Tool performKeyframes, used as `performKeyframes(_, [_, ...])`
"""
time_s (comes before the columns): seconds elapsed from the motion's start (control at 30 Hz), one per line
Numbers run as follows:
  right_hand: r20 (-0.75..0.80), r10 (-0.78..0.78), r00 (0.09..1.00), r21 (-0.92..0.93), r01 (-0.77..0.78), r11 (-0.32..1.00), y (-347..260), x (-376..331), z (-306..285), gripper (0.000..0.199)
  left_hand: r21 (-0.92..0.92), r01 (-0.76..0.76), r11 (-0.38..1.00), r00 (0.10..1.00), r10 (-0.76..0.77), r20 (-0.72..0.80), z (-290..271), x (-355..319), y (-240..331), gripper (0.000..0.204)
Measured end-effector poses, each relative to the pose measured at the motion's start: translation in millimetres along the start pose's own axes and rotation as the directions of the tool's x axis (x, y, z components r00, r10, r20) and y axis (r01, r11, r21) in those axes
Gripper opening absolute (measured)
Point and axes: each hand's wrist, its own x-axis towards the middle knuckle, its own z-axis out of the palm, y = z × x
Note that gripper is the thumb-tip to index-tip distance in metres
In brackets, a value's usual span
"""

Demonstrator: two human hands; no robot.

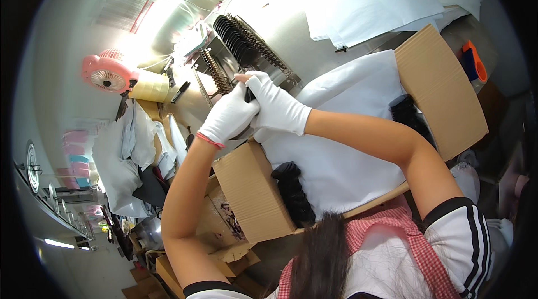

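Observation:
Both hands wear white gloves and meet in front of the metal rack, above the near-left corner of a carton. My left hand [231,113] is closed round a small black piece [249,95], mostly hidden by the gloves. My right hand [279,103] is closed against the same piece, a bare fingertip showing at its top. Just beyond them, a rack [216,66] with toothed rails carries a row of thin black discs [238,41] standing on edge. Inside the cardboard carton [255,192], white lining sheet [347,148] lies under two black ribbed bundles [294,192], one at each end.
White sheets [370,8] are stacked on the metal worktop at the far right. An orange and blue tape dispenser [473,62] stands beyond the carton's right flap. Left of the rack are a pink fan [109,72], a yellowish roll [150,87] and a black marker [180,92].

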Motion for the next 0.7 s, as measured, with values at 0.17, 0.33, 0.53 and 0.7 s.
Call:
performKeyframes(0.17, [0.011,-0.041,0.999,-0.113,0.042,0.993,23,18,-13,0.053,-0.19,-0.15,0.97,0.982,0.168,0.081,-58,38,-32,0.05])
performKeyframes(0.33, [0.123,-0.065,0.99,-0.303,0.1,0.948,33,26,-19,0.038,-0.022,-0.141,0.99,0.934,0.126,-0.336,-39,125,-47,0.08])
performKeyframes(0.53, [0.305,0.038,0.952,-0.323,0.066,0.944,37,35,-31,0.042,-0.001,-0.083,0.997,0.94,0.078,-0.332,-20,154,-41,0.071])
performKeyframes(0.7, [0.353,0.05,0.934,-0.314,0.068,0.947,38,40,-42,0.044,-0.46,-0.041,0.887,0.966,-0.083,-0.245,-9,166,-12,0.034])
